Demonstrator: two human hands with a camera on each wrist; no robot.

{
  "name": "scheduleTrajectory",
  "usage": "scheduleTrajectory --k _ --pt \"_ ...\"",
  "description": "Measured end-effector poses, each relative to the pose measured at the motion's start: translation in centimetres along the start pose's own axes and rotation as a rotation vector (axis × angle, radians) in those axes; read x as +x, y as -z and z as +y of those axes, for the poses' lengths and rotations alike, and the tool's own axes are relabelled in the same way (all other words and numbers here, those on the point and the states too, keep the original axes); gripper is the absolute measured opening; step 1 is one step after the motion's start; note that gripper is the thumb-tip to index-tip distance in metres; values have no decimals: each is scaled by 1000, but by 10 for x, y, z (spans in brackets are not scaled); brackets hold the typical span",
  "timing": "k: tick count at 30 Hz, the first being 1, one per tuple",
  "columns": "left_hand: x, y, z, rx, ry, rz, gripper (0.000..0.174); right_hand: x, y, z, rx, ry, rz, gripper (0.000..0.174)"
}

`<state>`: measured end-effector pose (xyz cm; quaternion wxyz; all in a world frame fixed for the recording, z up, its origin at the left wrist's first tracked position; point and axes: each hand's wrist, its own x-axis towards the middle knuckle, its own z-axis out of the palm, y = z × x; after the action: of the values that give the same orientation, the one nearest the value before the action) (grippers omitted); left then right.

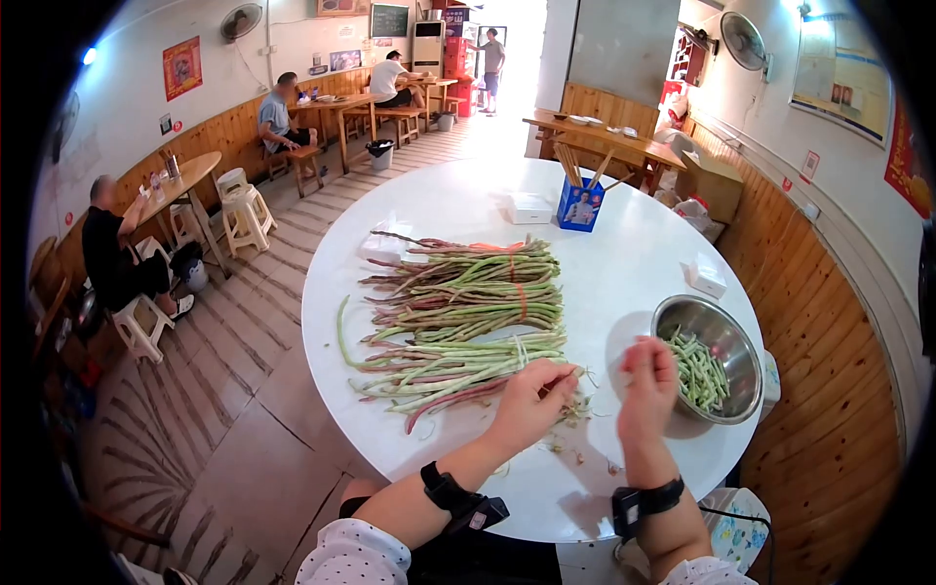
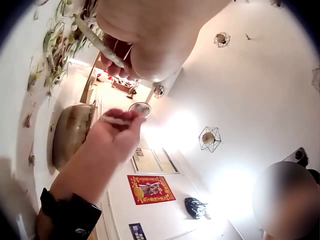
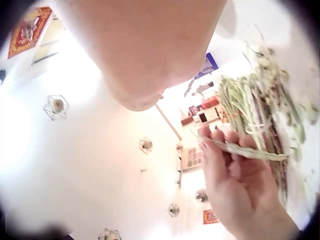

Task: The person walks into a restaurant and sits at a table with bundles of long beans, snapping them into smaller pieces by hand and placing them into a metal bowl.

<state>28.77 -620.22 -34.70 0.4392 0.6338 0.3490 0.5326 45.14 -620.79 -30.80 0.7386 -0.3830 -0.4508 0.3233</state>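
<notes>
My left hand (image 1: 529,405) pinches a pale green long bean (image 3: 250,151) between thumb and fingers, over the near end of the bundles. Across from it, my right hand (image 1: 645,400) has its fingers curled round a short pale bean piece (image 2: 116,120), beside the steel bowl (image 1: 749,395). Snapped bean pieces (image 1: 700,375) lie in that bowl. Green and purplish long beans (image 1: 448,366) lie side by side on the table, the nearest bunch tied with a pale band, the farther bunches (image 1: 468,302) with orange ones. Trimmed bean ends (image 1: 575,409) are scattered below my left hand.
The round white table (image 1: 390,448) carries a blue box of chopsticks (image 1: 581,207), a white tissue box (image 1: 529,208) and another small white box (image 1: 706,277) near the bowl. A patterned stool (image 1: 741,531) stands at the right edge. Several people sit at farther tables.
</notes>
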Motion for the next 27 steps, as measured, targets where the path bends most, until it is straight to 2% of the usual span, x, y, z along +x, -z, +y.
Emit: scheduleTrajectory --k 1,4,7,10,12,14,18,24,27 --pt "0 2 0 -39 -2 34 19 11 12 -1 59 54 63 17" --pt "5 6 4 -171 2 94 20 40 37 -18 -217 249 314 24" --pt "6 10 16 -326 84 41 21 51 52 -21 -1211 758 424 33" --pt "6 15 24 -447 220 -33 22 35 24 -28 -907 710 37 40" --pt "6 16 25 -475 266 -71 23 10 2 -25 -592 366 -327 40" --pt "7 19 32 -490 310 -123 23 -5 -12 -22 -564 372 -474 35" --pt "5 17 26 -517 333 -153 23 -6 -8 -15 -571 340 -507 22" --pt "5 18 26 -485 353 -161 23 -12 -19 -27 -496 246 -420 9" --pt "5 19 28 -482 352 -173 23 -9 -13 -19 -523 329 -472 8"
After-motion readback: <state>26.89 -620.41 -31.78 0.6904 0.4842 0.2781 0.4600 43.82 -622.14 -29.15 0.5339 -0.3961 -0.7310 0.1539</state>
